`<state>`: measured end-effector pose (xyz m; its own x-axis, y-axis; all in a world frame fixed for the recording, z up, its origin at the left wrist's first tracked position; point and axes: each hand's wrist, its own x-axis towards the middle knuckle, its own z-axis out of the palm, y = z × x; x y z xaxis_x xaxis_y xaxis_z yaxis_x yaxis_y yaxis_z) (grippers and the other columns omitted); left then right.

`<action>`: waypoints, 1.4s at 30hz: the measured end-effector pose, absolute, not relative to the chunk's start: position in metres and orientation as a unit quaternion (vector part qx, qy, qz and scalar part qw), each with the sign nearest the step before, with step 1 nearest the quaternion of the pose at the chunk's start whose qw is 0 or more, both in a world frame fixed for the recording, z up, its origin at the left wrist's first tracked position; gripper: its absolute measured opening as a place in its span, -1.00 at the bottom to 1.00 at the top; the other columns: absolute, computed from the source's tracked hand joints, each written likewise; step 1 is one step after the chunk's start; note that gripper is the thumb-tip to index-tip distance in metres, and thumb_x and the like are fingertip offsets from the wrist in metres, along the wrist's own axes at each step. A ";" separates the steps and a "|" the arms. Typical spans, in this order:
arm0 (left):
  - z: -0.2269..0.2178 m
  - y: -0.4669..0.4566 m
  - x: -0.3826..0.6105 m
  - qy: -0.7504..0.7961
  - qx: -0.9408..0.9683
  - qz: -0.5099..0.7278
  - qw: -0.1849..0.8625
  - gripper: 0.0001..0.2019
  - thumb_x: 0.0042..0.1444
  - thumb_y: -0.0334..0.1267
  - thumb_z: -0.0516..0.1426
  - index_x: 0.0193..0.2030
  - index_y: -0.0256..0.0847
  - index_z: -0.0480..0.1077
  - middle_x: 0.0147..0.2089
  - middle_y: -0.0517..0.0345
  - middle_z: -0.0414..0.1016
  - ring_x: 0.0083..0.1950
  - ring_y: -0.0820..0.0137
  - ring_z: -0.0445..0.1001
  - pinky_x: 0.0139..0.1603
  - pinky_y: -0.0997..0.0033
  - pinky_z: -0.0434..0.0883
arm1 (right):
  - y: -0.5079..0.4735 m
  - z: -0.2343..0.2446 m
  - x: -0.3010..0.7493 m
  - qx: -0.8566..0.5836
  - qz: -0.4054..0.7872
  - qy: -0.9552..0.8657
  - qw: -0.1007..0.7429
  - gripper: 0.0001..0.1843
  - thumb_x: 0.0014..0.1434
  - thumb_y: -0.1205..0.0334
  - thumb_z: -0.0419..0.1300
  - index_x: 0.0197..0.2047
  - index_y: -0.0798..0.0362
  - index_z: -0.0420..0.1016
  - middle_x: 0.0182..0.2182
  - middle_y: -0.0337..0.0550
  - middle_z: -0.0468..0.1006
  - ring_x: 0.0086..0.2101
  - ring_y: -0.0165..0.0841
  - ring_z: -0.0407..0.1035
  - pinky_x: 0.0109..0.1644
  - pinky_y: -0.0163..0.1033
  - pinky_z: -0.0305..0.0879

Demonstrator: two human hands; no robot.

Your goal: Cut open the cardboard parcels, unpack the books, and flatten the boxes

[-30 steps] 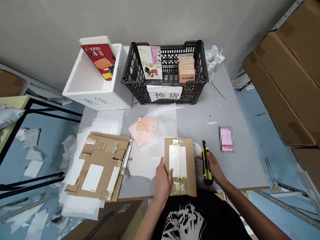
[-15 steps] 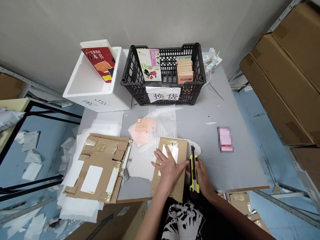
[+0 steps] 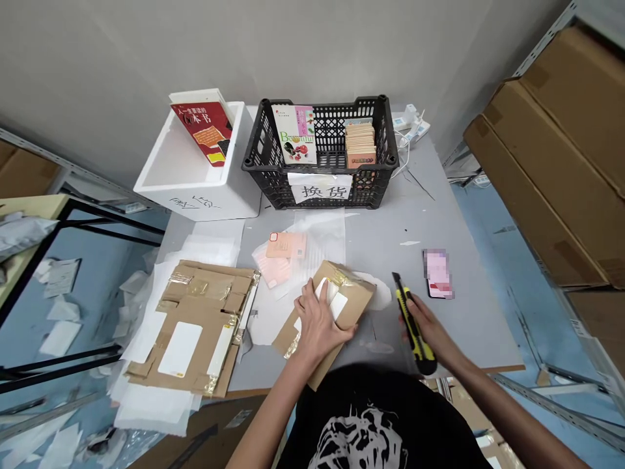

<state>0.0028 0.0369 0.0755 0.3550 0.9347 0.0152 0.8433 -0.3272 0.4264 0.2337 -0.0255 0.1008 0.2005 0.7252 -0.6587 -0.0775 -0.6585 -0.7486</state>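
My left hand (image 3: 319, 322) lies with spread fingers on a flat cardboard parcel (image 3: 354, 294), gripping it. The parcel sits at an angle on the grey table (image 3: 390, 221), with gold tape and white labels on top. My right hand (image 3: 430, 326) is shut around a yellow-and-black box cutter (image 3: 415, 329), its blade tip pointing up and away. The cutter is a little to the right of the parcel and not touching it. Part of the parcel's face is hidden under my left hand.
Flattened taped cardboard (image 3: 195, 326) lies on white sheets at the left, with pink packets (image 3: 283, 254) behind. A phone (image 3: 438, 273) lies to the right. A black crate (image 3: 317, 156) of books and a white foam box (image 3: 195, 182) stand at the back; large cartons (image 3: 547, 156) loom right.
The parcel has swung clockwise to a slant under my left hand. My right hand and the cutter have moved right, away from the parcel.
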 end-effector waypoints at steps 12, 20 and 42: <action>0.038 0.049 -0.036 0.402 0.844 0.343 0.096 0.14 -0.28 0.22 0.22 0.38 -0.16 -0.22 0.44 -0.38 -0.40 0.40 -0.27 -0.22 0.17 -0.31 -0.05 | 0.029 0.192 0.237 -0.578 0.427 -0.681 0.140 -0.49 0.33 0.11 -0.09 0.32 -0.09 0.13 -0.29 -0.16 0.60 -0.42 -0.34 0.49 -0.35 -0.23 0.42; 0.031 0.045 -0.040 0.408 0.840 0.346 0.090 0.17 -0.30 0.32 0.16 0.39 -0.12 -0.25 0.45 -0.33 -0.45 0.41 -0.26 -0.21 0.19 -0.30 -0.08 | 0.051 0.199 0.207 -0.506 0.374 -0.768 0.122 -0.47 0.33 0.27 -0.10 0.35 -0.15 0.07 -0.07 -0.15 0.57 -0.20 -0.32 0.51 -0.25 -0.24 0.43; 0.031 0.046 -0.038 0.407 0.842 0.338 0.105 0.21 -0.33 0.33 0.17 0.41 -0.02 -0.33 0.46 -0.25 -0.53 0.39 -0.31 -0.24 0.16 -0.28 -0.06 | 0.060 0.209 0.200 -0.504 0.340 -0.788 0.095 -0.47 0.30 0.33 -0.06 0.31 -0.19 0.14 -0.04 -0.17 0.55 -0.13 -0.26 0.50 -0.22 -0.16 0.49</action>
<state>-0.0383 0.0462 0.0310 0.4398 0.7572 0.4829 0.6148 -0.6458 0.4527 0.1999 0.0601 0.2087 -0.4734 0.8593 -0.1936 0.7307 0.2603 -0.6311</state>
